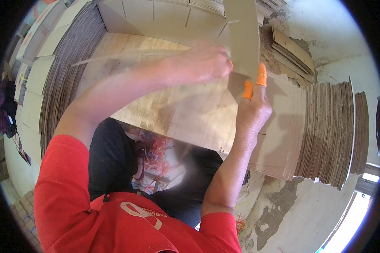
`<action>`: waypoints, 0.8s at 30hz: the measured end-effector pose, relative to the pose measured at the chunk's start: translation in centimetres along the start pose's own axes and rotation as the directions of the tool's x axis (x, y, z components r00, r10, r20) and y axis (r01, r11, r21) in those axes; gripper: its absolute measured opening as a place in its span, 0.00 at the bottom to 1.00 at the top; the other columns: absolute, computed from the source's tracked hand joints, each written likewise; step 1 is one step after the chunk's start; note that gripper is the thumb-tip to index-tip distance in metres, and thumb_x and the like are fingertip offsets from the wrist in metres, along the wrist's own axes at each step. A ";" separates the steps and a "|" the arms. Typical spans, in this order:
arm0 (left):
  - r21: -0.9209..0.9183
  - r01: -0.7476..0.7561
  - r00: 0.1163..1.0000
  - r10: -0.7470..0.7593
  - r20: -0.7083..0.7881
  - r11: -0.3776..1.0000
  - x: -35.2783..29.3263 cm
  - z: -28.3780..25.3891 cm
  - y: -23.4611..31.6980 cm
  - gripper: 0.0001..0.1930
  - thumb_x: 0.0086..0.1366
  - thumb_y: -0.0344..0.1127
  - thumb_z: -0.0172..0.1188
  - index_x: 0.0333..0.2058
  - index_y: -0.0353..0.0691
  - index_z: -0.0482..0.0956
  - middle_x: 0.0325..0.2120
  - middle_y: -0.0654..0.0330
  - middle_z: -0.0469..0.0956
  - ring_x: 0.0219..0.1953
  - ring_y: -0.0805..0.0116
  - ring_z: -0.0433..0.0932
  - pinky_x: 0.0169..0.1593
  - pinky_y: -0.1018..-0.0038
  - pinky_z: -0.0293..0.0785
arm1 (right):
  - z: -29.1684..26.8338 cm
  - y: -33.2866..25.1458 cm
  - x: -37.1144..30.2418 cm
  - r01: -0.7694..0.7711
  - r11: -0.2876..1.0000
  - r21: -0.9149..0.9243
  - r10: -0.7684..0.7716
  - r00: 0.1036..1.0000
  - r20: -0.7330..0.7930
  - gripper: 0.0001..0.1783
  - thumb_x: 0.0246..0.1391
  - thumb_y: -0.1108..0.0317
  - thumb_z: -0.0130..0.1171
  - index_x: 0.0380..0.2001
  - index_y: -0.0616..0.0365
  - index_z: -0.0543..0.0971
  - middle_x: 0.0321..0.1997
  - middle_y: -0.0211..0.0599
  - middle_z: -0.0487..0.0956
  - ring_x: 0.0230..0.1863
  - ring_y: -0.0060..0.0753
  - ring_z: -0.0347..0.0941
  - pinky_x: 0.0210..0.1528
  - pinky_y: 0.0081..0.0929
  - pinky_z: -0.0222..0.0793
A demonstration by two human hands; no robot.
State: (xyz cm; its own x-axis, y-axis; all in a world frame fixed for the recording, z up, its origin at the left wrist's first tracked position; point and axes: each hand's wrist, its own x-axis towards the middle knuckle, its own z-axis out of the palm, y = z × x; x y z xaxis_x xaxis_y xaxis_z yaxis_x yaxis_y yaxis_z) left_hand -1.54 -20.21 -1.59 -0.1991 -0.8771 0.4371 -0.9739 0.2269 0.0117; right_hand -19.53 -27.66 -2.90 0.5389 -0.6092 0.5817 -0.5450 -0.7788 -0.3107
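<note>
My right hand [254, 105] grips the lower end of a long, narrow cardboard strip [243, 38] that stretches away from me. Orange covers sit on its thumb and index finger, at the strip's end and right edge. Just left of the strip is my left hand [209, 62], curled like a fist and blurred by motion. A bit of orange shows at its fingertips; what it holds is hidden. A thin, pale, blurred strand [114, 58] runs leftward from behind my left forearm. Beneath both arms lies a light wooden board [156, 105].
Stacked cardboard sheets [329, 130] stand on the right, with flat sheets [278, 147] fanned beside them. Another long stack [67, 63] lines the left side. A slotted cardboard panel [164, 19] borders the far edge. More cardboard pieces [293, 50] lean by the wall. Tangled red strands [156, 147] lie below.
</note>
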 end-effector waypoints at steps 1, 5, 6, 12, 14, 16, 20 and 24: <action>-0.008 -0.005 0.999 0.005 0.045 1.000 -0.1 -0.3 0.7 0.06 0.52 0.29 0.56 0.29 0.34 0.75 0.25 0.52 0.76 0.33 0.55 0.77 0.34 0.64 0.76 | 0.5 -0.1 -0.2 -0.082 0.996 -0.024 0.084 0.994 0.073 0.33 0.53 0.76 0.59 0.63 0.48 0.65 0.35 0.43 0.81 0.26 0.41 0.79 0.26 0.34 0.75; -0.273 0.199 0.954 -0.121 0.275 0.941 0.8 -3.0 1.2 0.16 0.54 0.37 0.64 0.38 0.33 0.75 0.32 0.52 0.77 0.38 0.52 0.76 0.38 0.60 0.75 | 1.6 0.2 -0.8 -0.153 0.982 0.108 0.157 0.987 -0.031 0.28 0.56 0.74 0.58 0.60 0.50 0.66 0.43 0.46 0.80 0.32 0.47 0.80 0.30 0.35 0.77; -0.385 0.308 0.919 -0.169 0.355 0.870 1.1 -3.6 0.9 0.19 0.54 0.40 0.66 0.39 0.32 0.75 0.34 0.51 0.78 0.40 0.51 0.76 0.38 0.58 0.75 | 1.4 0.4 -0.9 -0.120 0.988 0.094 0.127 0.989 -0.070 0.27 0.56 0.73 0.58 0.59 0.51 0.66 0.44 0.47 0.80 0.34 0.48 0.80 0.30 0.36 0.78; 0.097 0.400 0.915 -0.404 0.017 0.911 2.6 -1.2 -10.1 0.28 0.52 0.39 0.69 0.49 0.36 0.69 0.41 0.52 0.74 0.49 0.52 0.70 0.50 0.59 0.69 | 0.5 -0.8 -1.3 -0.069 0.990 0.124 0.075 0.996 -0.047 0.24 0.56 0.74 0.58 0.56 0.56 0.67 0.46 0.50 0.79 0.38 0.51 0.80 0.34 0.37 0.79; 0.321 0.426 0.877 -0.473 0.082 0.846 2.8 2.1 -13.1 0.30 0.52 0.36 0.68 0.52 0.38 0.66 0.44 0.55 0.72 0.53 0.54 0.67 0.53 0.60 0.66 | 0.9 -0.3 -1.7 -0.069 0.989 0.134 0.074 0.997 -0.033 0.25 0.55 0.74 0.58 0.57 0.56 0.67 0.46 0.50 0.79 0.38 0.51 0.80 0.35 0.37 0.79; 0.339 0.481 0.850 -0.524 0.045 0.809 2.9 4.2 -14.2 0.30 0.52 0.33 0.68 0.53 0.39 0.65 0.46 0.56 0.69 0.55 0.56 0.65 0.54 0.60 0.65 | 1.1 -0.4 -2.0 -0.099 0.984 0.149 0.099 0.995 0.010 0.25 0.55 0.75 0.58 0.57 0.56 0.67 0.47 0.50 0.79 0.37 0.51 0.80 0.35 0.37 0.79; 0.296 0.509 0.845 -0.535 0.009 0.808 3.5 6.5 -15.4 0.26 0.53 0.29 0.65 0.51 0.40 0.66 0.46 0.57 0.69 0.55 0.58 0.65 0.55 0.59 0.65 | 1.4 0.1 -2.2 -0.067 0.983 0.171 0.081 0.994 -0.078 0.27 0.53 0.75 0.61 0.57 0.56 0.68 0.47 0.48 0.79 0.38 0.47 0.81 0.36 0.32 0.79; 0.448 0.367 0.921 -0.386 -0.053 0.815 2.6 7.7 -17.0 0.19 0.56 0.27 0.60 0.47 0.40 0.69 0.42 0.57 0.72 0.51 0.58 0.69 0.53 0.60 0.67 | 1.1 -0.4 -1.9 -0.015 0.983 0.182 0.040 0.990 -0.132 0.28 0.52 0.77 0.61 0.57 0.56 0.69 0.47 0.46 0.80 0.39 0.44 0.81 0.37 0.30 0.79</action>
State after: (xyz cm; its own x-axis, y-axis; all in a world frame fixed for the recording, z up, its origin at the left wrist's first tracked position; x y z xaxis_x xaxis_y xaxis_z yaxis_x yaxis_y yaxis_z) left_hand 13.71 -29.59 -7.59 0.1983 -0.8728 0.4460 -0.9159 -0.3270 -0.2327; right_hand -19.64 -26.34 -4.66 0.4274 -0.6147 0.6629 -0.4275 -0.7835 -0.4509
